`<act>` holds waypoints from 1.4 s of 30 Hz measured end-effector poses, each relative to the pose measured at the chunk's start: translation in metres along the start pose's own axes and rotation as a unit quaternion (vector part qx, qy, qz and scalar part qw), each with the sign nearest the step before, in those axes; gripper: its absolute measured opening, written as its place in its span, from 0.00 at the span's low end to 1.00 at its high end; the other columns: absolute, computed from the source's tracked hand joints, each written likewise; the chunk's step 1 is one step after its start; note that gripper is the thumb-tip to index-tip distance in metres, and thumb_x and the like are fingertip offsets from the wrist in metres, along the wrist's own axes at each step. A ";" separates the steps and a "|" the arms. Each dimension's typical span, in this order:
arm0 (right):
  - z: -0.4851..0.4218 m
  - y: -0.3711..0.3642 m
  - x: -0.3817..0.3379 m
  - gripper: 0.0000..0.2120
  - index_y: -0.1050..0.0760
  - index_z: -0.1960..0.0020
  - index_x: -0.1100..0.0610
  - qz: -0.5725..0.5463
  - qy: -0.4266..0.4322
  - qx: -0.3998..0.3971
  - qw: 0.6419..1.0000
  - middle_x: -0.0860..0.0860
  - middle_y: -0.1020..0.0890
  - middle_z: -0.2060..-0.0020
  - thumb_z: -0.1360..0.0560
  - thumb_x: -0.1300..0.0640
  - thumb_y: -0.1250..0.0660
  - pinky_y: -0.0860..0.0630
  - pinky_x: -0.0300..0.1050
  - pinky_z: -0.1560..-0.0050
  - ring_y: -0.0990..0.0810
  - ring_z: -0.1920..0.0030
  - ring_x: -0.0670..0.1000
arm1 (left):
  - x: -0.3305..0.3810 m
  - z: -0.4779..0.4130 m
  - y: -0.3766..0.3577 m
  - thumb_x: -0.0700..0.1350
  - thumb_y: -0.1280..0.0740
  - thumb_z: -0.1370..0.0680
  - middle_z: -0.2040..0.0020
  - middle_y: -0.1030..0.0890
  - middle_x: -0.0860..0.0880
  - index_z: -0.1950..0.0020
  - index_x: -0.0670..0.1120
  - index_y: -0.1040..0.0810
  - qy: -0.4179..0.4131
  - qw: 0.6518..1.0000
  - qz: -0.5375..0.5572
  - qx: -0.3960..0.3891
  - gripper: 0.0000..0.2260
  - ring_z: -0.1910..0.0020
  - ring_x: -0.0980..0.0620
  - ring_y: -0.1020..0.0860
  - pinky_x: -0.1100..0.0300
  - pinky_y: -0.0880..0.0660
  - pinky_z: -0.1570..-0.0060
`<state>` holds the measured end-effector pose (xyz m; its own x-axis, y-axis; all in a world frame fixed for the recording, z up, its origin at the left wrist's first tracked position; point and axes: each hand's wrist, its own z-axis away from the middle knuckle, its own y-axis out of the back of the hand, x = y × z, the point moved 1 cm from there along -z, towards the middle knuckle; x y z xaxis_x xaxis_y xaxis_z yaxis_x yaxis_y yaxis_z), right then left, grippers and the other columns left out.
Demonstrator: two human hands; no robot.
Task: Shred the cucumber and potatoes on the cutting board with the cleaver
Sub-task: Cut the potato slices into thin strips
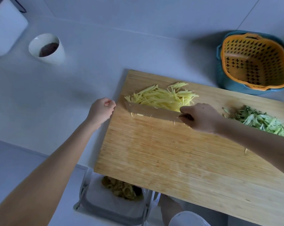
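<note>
Right grip [201, 118] wrapped round cleaver [152, 111] handle, blade against potato shreds [164, 98]; left grip [102, 110] fisted, empty, beside board [170, 160].

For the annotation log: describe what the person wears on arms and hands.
The left forearm and right forearm are bare as far as the view shows, no sleeves. The left hand and right hand carry no gloves, and no rings, watch or bracelet show.

The pale counter [89, 79] bears the cutting board [170, 160], a white cup [55, 58] (dark contents) and a blue basin [231, 87].
</note>
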<state>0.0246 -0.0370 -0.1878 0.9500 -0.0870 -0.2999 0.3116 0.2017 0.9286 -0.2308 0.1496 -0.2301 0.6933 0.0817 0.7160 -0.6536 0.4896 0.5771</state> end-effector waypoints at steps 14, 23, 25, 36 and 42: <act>0.034 0.009 0.009 0.03 0.29 0.67 0.59 0.111 0.132 0.174 0.970 0.50 0.29 0.76 0.36 0.65 0.37 0.44 0.37 0.74 0.38 0.80 0.50 | 0.068 0.016 -0.014 0.58 0.36 0.27 0.51 0.21 0.54 0.47 0.48 0.21 -0.269 0.960 -0.073 0.005 0.17 0.49 0.54 0.23 0.57 0.28 0.47; 0.039 0.014 0.007 0.05 0.30 0.66 0.60 0.124 0.135 0.216 0.959 0.51 0.29 0.75 0.34 0.64 0.43 0.43 0.39 0.72 0.35 0.78 0.52 | 0.066 -0.005 -0.068 0.68 0.37 0.30 0.39 0.24 0.43 0.32 0.48 0.27 -0.323 0.898 -0.299 0.027 0.33 0.39 0.41 0.29 0.49 0.37 0.42; 0.041 0.013 0.009 0.04 0.30 0.65 0.59 0.125 0.131 0.210 0.961 0.51 0.29 0.75 0.34 0.64 0.43 0.42 0.39 0.72 0.34 0.78 0.52 | 0.073 -0.013 -0.067 0.67 0.39 0.28 0.40 0.23 0.43 0.34 0.46 0.26 -0.286 0.905 -0.310 0.062 0.32 0.39 0.41 0.28 0.50 0.38 0.44; 0.048 0.012 -0.014 0.13 0.30 0.68 0.56 0.037 -0.002 0.180 0.983 0.47 0.28 0.80 0.40 0.62 0.25 0.39 0.38 0.81 0.32 0.83 0.51 | 0.104 0.091 -0.081 0.58 0.46 0.21 0.50 0.16 0.50 0.43 0.48 0.19 -0.556 0.781 -0.257 -0.122 0.22 0.52 0.51 0.18 0.52 0.25 0.41; 0.045 0.026 -0.021 0.11 0.30 0.67 0.56 0.029 -0.032 0.194 0.980 0.49 0.28 0.80 0.37 0.62 0.27 0.36 0.39 0.82 0.31 0.82 0.52 | 0.109 0.093 -0.079 0.50 0.47 0.21 0.56 0.15 0.49 0.45 0.41 0.19 -0.609 0.743 -0.256 -0.109 0.20 0.71 0.52 0.20 0.58 0.23 0.75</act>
<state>0.0120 -0.0741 -0.1478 0.9586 -0.1499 -0.2421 0.2150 -0.1766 0.9605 -0.1321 0.0387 -0.1615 -0.0416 -0.9442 0.3268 -0.2420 0.3268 0.9136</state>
